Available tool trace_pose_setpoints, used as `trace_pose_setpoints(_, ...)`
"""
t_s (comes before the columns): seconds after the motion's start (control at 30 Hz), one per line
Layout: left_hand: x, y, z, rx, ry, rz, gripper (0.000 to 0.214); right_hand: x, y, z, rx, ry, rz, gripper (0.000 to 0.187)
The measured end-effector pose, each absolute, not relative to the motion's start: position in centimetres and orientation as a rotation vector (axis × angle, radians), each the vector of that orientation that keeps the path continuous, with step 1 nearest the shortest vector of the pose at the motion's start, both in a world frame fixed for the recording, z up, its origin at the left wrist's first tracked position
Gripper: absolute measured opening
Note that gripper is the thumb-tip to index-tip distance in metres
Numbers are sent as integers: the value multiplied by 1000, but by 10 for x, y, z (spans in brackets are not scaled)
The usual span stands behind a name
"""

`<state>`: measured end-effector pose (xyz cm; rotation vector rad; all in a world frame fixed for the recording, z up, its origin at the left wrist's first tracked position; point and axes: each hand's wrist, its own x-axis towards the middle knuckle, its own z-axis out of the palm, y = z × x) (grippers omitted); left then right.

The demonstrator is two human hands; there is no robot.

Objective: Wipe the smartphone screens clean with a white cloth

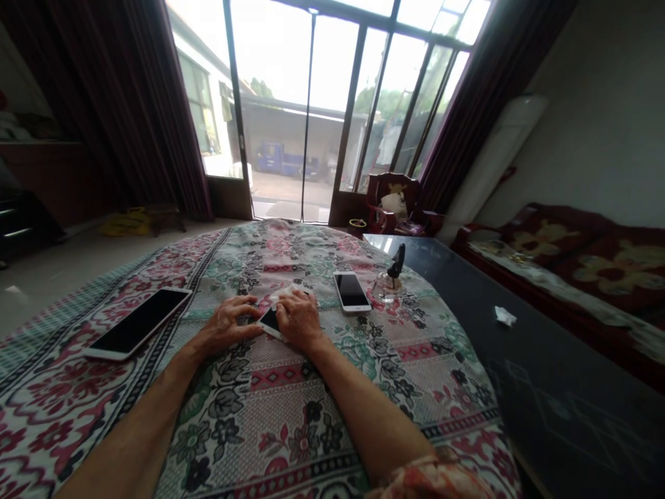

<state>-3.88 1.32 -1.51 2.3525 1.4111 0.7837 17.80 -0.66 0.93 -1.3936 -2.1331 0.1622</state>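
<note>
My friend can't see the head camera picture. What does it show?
A person's left hand touches a white-edged phone on a flowered tablecloth; the right hand lies over it beside something white. A dark-screened device lies left; another phone and a clear bottle, right.

The cloth (291, 443) was pale, covered in pink, green and near-black flowers — and crossed by pink bands of dark diamonds. The left phone (140, 324), middle phone (269, 324) and right phone (352, 290) showed black screens in white rims. The bottle (385, 287) was clear with a black top (397, 261) — the sofa (561, 249) deep red with tan flowers.
</note>
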Motion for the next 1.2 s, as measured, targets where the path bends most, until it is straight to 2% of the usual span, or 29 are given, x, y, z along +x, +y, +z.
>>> trace_pose_setpoints(0.1,-39,14,-17,2362,1408,801,49,179,-6,8,-1512,-2044,154,27)
trace_pose_setpoints(0.23,-38,14,-16,2392,1351,781,45,181,-4,7,-1566,-2006,169,28)
trace_pose_setpoints(0.5,-24,1,-1,2375,1388,694,36,186,12,5,-1179,-2247,203,29)
trace_pose_setpoints(0.63,-22,-1,0,2354,1422,682,46,182,12,6,-1073,-2341,228,29)
trace_pose_setpoints(0.8,-25,4,-12,2359,1430,722,66,176,-11,14,-1163,-2390,194,28)
trace_pose_setpoints(1.0,-25,7,-16,2382,1454,656,76,177,-39,21,-1200,-2491,153,19)
trace_pose_setpoints(1.2,-23,6,-10,2369,1466,568,80,175,-13,18,-1215,-2474,149,29)
